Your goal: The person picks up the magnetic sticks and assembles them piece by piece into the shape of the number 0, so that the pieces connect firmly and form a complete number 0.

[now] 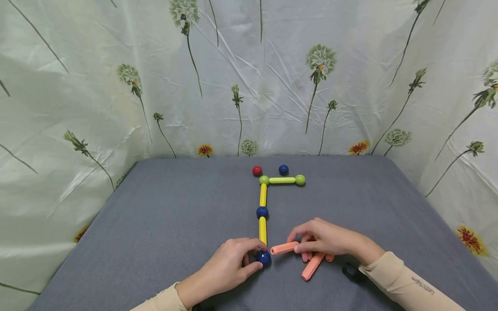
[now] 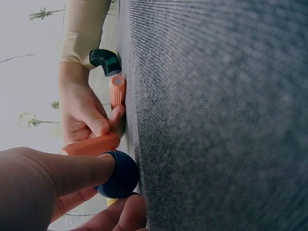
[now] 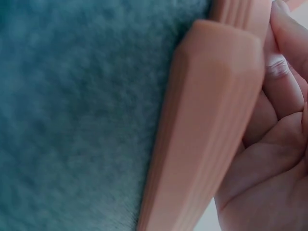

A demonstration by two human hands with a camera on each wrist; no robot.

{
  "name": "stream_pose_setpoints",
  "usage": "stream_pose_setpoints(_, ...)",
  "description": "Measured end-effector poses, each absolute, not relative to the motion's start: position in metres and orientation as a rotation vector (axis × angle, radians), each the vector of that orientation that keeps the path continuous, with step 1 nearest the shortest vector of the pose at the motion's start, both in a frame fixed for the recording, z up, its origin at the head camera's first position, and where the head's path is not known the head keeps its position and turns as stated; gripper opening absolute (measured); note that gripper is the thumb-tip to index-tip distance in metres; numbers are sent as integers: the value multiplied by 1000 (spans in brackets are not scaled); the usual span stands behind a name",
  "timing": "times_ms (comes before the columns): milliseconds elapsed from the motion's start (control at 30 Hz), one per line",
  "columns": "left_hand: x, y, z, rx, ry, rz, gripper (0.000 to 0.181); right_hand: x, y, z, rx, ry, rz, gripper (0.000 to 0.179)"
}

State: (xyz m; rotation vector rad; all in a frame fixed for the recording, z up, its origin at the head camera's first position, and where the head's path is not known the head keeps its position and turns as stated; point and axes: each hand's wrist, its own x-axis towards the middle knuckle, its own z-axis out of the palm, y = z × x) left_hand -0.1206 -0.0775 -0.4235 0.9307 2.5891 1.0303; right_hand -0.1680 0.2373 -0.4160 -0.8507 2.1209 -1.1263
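My left hand [image 1: 229, 264] pinches a blue ball [image 1: 263, 258] between thumb and fingers; in the left wrist view this ball [image 2: 124, 175] rests close to the cloth. A yellow rod [image 1: 263, 231] runs from it to a second blue ball [image 1: 262, 212]. With thumb and fingers, my right hand [image 1: 327, 237] holds a salmon-orange ridged rod [image 1: 281, 249], its free end right beside the near blue ball. Beneath that hand lies another orange rod [image 1: 312, 268], large in the right wrist view, and more orange rods are partly hidden by the fingers.
Farther along, a second yellow rod [image 1: 263, 195] leads to a green ball [image 1: 264, 180], a green rod [image 1: 282, 180] and another green ball [image 1: 300, 179]. A loose red ball [image 1: 257, 171] and blue ball [image 1: 283, 169] lie behind. Flowered curtains surround the grey table [image 1: 175, 207].
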Motion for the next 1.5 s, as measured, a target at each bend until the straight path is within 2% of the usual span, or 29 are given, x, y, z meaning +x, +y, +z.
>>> stream_pose_setpoints(467,-122,-79,-423,932,2577,1034,29,-164,242,-418,-796,2140,-1118,18)
stream_pose_setpoints(1500,-124,-80,-420,962,2547,1005,29,-146,254,-415,-891,2247,-1032,17)
